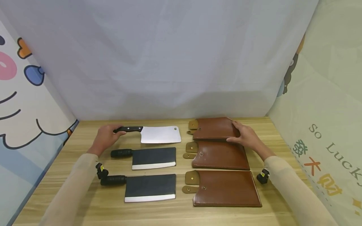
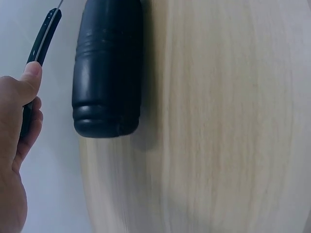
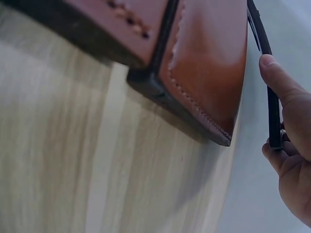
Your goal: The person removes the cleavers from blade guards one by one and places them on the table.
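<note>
At the back of the table, my left hand (image 1: 105,138) grips the black riveted handle of a cleaver (image 1: 160,134) with a bright silver blade that points right. In the left wrist view, the thumb lies along that handle (image 2: 44,40). My right hand (image 1: 246,135) holds the right end of the rear brown leather sheath (image 1: 212,128), whose snap-strap side faces the blade. The right wrist view shows thumb and fingers on either side of this sheath (image 3: 273,111), seen nearly edge-on. A gap separates the blade tip from the sheath's straps.
Two dark cleavers, a middle one (image 1: 154,157) and a front one (image 1: 150,186), lie with black handles to the left. Facing them are a middle sheath (image 1: 222,155) and a front sheath (image 1: 227,188). A pale cloth (image 1: 175,62) hangs behind the wooden table (image 1: 135,216).
</note>
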`<state>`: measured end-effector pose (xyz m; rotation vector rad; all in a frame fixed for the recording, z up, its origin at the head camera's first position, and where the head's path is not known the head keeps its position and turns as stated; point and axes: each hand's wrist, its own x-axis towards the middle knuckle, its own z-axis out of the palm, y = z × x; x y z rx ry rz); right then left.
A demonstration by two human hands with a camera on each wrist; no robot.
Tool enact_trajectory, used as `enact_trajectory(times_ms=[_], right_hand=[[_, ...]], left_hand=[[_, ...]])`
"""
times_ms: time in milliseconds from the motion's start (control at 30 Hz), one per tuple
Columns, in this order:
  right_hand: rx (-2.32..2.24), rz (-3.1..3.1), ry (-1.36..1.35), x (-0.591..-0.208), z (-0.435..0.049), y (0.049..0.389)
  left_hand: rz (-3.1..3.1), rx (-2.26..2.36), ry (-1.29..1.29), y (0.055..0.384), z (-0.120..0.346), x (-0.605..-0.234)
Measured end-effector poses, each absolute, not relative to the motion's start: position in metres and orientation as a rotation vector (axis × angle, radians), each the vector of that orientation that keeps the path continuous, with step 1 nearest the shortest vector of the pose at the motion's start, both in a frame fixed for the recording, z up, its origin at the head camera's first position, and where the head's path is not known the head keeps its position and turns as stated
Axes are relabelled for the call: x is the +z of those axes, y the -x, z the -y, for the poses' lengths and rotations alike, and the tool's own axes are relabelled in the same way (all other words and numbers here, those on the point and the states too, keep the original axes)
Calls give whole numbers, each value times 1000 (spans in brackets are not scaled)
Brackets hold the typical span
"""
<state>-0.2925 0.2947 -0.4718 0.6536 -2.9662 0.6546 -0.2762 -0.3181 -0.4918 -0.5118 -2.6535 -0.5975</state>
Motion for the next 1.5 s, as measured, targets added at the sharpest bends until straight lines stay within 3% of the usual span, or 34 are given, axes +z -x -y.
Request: enact_trajectory(times_ms=[1500], right_hand=[[579, 3148, -704, -481, -304, 316]], left_hand=[[3119, -724, 309, 285, 327, -504]])
